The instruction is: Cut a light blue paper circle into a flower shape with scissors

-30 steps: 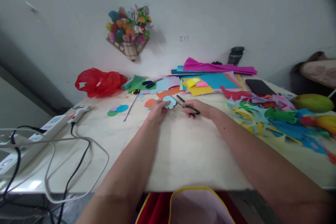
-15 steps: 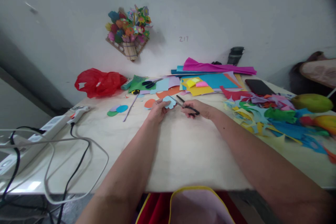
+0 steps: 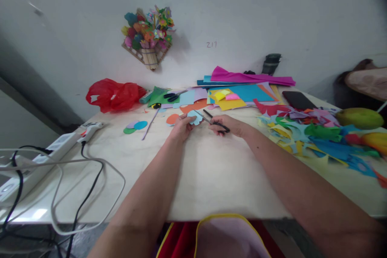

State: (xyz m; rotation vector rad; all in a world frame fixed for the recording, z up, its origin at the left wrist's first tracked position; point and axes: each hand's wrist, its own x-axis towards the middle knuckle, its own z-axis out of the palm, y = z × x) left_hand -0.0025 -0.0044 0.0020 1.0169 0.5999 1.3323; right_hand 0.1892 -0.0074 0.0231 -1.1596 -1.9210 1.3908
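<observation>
A light blue paper piece with a scalloped edge (image 3: 196, 117) is pinched in my left hand (image 3: 182, 126), just above the tabletop. My right hand (image 3: 222, 124) grips a pair of scissors (image 3: 224, 127) by its dark handles. The blades stand apart and point left, one of them reaching the blue paper's edge. An orange paper circle (image 3: 172, 119) lies just left of my left hand. Farther left are a blue paper circle (image 3: 140, 125), a green one (image 3: 129, 130) partly covered, and a thin purple strip (image 3: 150, 125).
Colourful paper scraps (image 3: 314, 133) are heaped on the right, near a dark phone (image 3: 298, 100) and a green mango (image 3: 359, 118). Coloured sheets (image 3: 250, 93), a second pair of scissors (image 3: 173, 96) and a red plastic bag (image 3: 113, 94) lie along the back. A power strip (image 3: 39, 165) with cables occupies the left.
Almost nothing differs. The blue paper seems turned very slightly in my left hand; the scissors hold nearly the same position.
</observation>
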